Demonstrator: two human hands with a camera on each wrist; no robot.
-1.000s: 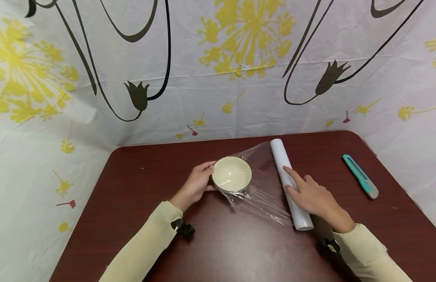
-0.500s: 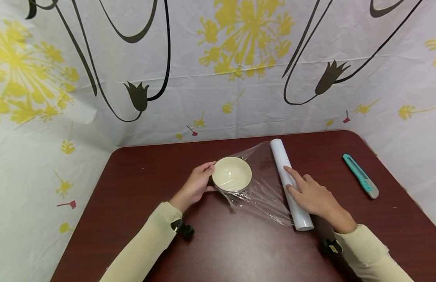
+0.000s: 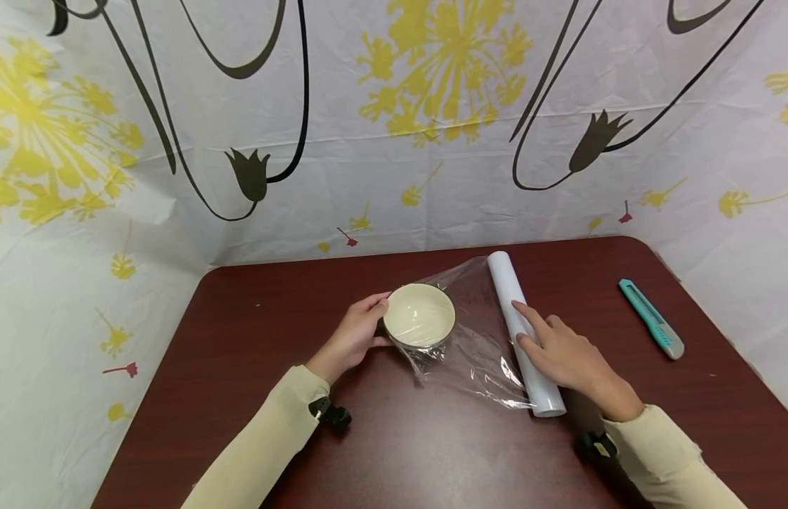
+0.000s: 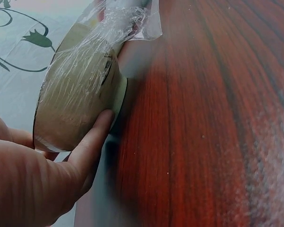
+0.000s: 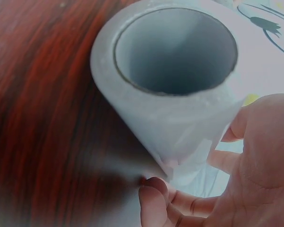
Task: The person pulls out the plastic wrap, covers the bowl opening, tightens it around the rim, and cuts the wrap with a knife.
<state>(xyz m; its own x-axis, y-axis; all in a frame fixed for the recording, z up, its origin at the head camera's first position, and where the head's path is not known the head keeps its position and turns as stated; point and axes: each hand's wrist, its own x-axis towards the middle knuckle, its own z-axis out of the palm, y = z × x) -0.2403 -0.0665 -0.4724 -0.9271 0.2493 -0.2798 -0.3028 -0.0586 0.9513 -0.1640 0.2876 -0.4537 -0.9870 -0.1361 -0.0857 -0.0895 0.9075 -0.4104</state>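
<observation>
A cream-coloured bowl (image 3: 419, 315) with a dark rim sits on the table, clear plastic wrap stretched over its mouth. My left hand (image 3: 351, 334) grips the bowl's left side, thumb at the rim and fingers lower on its wall, as the left wrist view shows. From the bowl, the loose sheet of plastic wrap (image 3: 479, 353) runs right to a white roll of plastic wrap (image 3: 507, 283), which lies lengthwise away from me. My right hand (image 3: 569, 353) holds the roll from above, its index finger and thumb on top. In the right wrist view the roll's hollow end (image 5: 175, 52) faces the camera, other fingers curled beside it.
A teal utility knife (image 3: 651, 318) lies toward the right edge of the dark red-brown table (image 3: 292, 438). White cloth with printed flowers (image 3: 394, 191) hangs behind the table and along its sides.
The plastic wrap between bowl and roll has shifted slightly, with different creases and brighter glints near the roll. Both hands, the bowl and the roll stay in place.
</observation>
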